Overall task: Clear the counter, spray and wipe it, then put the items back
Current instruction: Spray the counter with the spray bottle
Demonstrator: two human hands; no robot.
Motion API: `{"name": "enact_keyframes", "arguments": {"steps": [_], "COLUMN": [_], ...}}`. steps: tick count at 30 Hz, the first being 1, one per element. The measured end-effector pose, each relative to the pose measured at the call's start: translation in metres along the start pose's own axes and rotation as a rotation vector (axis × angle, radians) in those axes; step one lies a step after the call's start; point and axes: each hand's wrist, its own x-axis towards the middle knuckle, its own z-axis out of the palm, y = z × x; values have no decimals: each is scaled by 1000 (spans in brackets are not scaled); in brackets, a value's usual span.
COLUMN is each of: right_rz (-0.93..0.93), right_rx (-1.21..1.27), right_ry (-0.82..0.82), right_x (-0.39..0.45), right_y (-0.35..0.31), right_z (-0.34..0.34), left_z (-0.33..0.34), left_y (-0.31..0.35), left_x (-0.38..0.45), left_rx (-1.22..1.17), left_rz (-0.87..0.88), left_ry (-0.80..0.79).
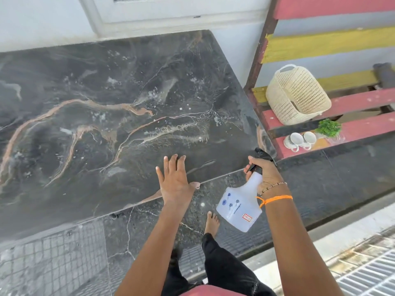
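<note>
Left hand (175, 180) flat, fingers spread, on marble counter (102, 116) edge; right hand (266, 174) nearer, gripping spray bottle (241, 207), nozzle toward upper-left wet slab.

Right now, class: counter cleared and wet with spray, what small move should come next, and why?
Probably set down the spray bottle held by the right hand and fetch a cloth: droplets already cover the counter, the left hand rests flat, and no cloth shows.

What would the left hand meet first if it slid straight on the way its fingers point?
The left hand lies flat on the counter, fingers pointing toward the far wall. Ahead is only wet, sprayed marble with nothing standing on it; the way looks free up to the wall, as far as the head view shows.
</note>
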Motion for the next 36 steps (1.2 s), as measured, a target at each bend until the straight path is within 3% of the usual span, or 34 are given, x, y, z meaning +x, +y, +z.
{"name": "enact_keyframes", "arguments": {"steps": [6,11,15,19,22,25,30,36], "right_rz": [3,34,143,165,91,78,58,68], "right_rx": [-84,-637,-824,-971,-1134,-1106,-1152,-1142], "right_ry": [-248,-533,-715,-758,-763,-711,-715,-766], "right_x": [-20,-48,-71,-99,-118,-128,-127,-111], "right_y": [37,111,181,243,280,304,301,253], "right_z": [39,116,171,228,261,284,285,240], "left_z": [-20,-51,-63,-72,-72,-72,-75,-81], "left_y": [-49,-125,-181,-233,-261,-275,-276,-246], "left_x": [-16,-47,-84,-120,-140,-149,-150,-138], "left_rx": [-75,-165,-260,-327,-277,-259,-291,-384], "left_rz": [-82,-283,-475,-623,-588,-537,-546,-515], "left_ry": [85,258,470,500,452,420,387,380]}}
